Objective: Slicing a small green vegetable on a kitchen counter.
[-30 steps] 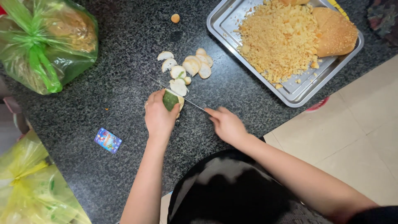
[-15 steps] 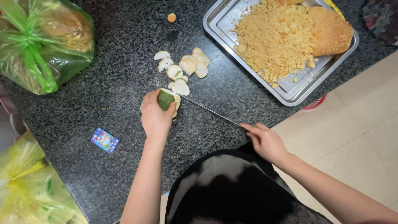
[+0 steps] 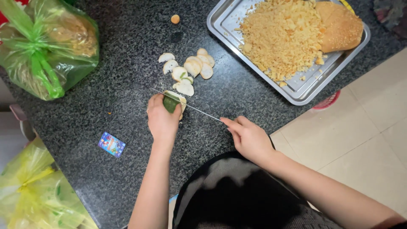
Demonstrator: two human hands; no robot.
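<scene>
My left hand [image 3: 162,120] presses a green-skinned vegetable [image 3: 171,103] down on the dark granite counter [image 3: 127,55]. My right hand [image 3: 249,138] grips the handle of a long thin knife [image 3: 186,105]. Its blade lies across the vegetable's cut end, right beside my left fingers. Several pale round slices [image 3: 188,72] lie in a loose pile just beyond the vegetable.
A steel tray [image 3: 224,29] at the upper right holds yellow crumbs [image 3: 282,36] and a sesame bun [image 3: 341,25]. A green plastic bag [image 3: 46,46] sits at the upper left, a yellow bag [image 3: 34,195] at the lower left. A small colourful packet [image 3: 112,144] and an orange bit [image 3: 175,19] lie on the counter.
My right hand pulled the knife away to the right, then brought it back, so the blade sits on the vegetable again. My left hand stayed put.
</scene>
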